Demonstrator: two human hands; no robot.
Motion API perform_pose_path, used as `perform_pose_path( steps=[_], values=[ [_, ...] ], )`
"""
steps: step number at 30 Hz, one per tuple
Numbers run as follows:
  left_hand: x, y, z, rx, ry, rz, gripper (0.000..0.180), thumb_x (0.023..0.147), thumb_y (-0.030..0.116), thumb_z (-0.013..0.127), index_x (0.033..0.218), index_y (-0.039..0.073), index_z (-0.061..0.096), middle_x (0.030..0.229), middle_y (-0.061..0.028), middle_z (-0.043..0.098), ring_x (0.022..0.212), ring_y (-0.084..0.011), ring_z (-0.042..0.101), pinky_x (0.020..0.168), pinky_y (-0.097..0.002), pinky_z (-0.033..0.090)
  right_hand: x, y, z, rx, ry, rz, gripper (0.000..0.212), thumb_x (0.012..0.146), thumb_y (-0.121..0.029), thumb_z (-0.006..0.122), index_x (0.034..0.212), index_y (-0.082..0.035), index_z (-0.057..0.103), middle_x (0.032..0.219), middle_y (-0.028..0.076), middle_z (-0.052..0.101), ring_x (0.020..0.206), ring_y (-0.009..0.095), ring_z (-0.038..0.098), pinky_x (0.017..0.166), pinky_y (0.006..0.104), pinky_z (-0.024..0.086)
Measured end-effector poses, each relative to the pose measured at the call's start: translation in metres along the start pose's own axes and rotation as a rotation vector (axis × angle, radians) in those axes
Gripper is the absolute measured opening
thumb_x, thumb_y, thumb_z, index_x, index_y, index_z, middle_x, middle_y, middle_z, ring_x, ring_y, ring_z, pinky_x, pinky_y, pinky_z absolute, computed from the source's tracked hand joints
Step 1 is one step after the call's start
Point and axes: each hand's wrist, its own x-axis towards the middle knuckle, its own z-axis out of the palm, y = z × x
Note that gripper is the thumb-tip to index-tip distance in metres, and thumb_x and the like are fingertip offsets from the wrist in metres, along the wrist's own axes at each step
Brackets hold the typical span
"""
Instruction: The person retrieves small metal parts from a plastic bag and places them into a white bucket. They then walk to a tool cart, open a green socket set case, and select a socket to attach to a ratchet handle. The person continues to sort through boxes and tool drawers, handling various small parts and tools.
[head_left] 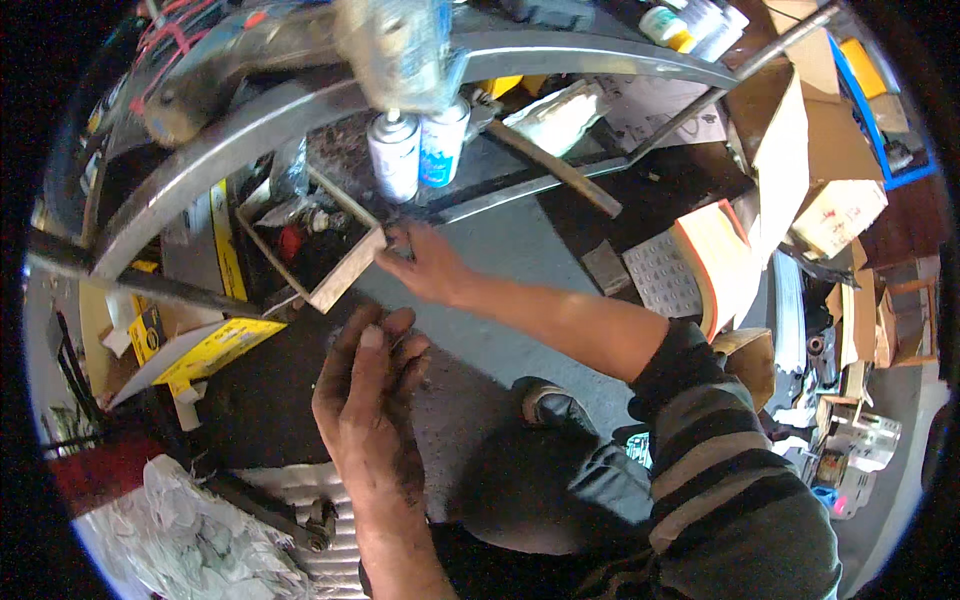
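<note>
Grey concrete floor (520,260); right hand (425,262) pinches wooden tray (345,275), left hand (365,385) spread.

A cluttered repair workshop floor

Spray cans (418,150) upper centre, a parts tray (310,245) left of centre, cardboard boxes (800,160) upper right (grease-stained concrete throughout).

Grey-and-black striped sleeve (720,440), yellow box (215,350), two white spray cans (415,150)

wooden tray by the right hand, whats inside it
The wooden tray holds small dark metal parts and something red. Shadow hides its deeper contents. The right hand touches its near corner.
</note>
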Motion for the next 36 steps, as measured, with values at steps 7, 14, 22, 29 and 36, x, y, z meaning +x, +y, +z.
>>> perform_pose_path(
  steps=[7,14,22,29,36],
  values=[
    [-0.001,0.004,0.009,0.069,0.037,-0.032,0.041,0.097,0.026,0.067,0.127,-0.001,0.061,0.107,-0.0112,0.071,0.090,-0.0165,0.067,0.083,-0.0289,0.053,-0.032,0.075,-0.107,-0.121,0.118,0.107,0.060,0.089,-0.039,0.068,0.132,0.000,0.055,0.127,0.026,0.059,0.120,0.041,0.057,0.100,0.0473,0.049],
    [-0.016,-0.004,0.011,0.188,0.035,0.050,0.032,0.096,0.018,0.066,0.119,-0.003,0.063,0.100,-0.0114,0.071,0.090,-0.0186,0.066,0.081,-0.0299,0.052,0.049,0.168,-0.216,-0.150,0.800,0.126,0.050,0.083,-0.022,0.069,0.125,0.002,0.056,0.121,0.026,0.062,0.112,0.042,0.060,0.096,0.0488,0.047],
    [-0.009,-0.014,0.010,0.092,0.039,0.093,0.033,0.088,0.011,0.068,0.118,-0.004,0.063,0.104,-0.0123,0.069,0.092,-0.0199,0.065,0.083,-0.0322,0.053,0.028,0.046,-0.246,0.400,0.404,0.136,0.024,0.092,-0.016,0.062,0.098,0.006,0.070,0.084,0.008,0.069,0.078,0.017,0.059,0.073,0.0354,0.050],
    [0.031,-0.043,0.007,0.197,0.090,0.013,0.033,0.084,0.004,0.062,0.116,-0.001,0.067,0.099,-0.0085,0.068,0.089,-0.0217,0.065,0.078,-0.0333,0.054,-0.035,-0.077,-0.248,0.111,-0.015,-0.749,0.014,0.088,-0.013,0.072,0.098,-0.004,0.068,0.088,0.013,0.070,0.079,0.031,0.069,0.069,0.0407,0.056],
    [0.068,-0.100,0.020,0.423,-0.060,-0.050,0.028,0.087,0.003,0.056,0.112,-0.002,0.070,0.098,-0.0074,0.069,0.086,-0.0157,0.061,0.077,-0.0296,0.050,-0.114,-0.121,-0.155,0.209,-0.397,-1.017,0.027,0.086,-0.030,0.069,0.101,-0.007,0.068,0.091,0.010,0.066,0.081,0.032,0.067,0.070,0.0476,0.054]
  ],
)
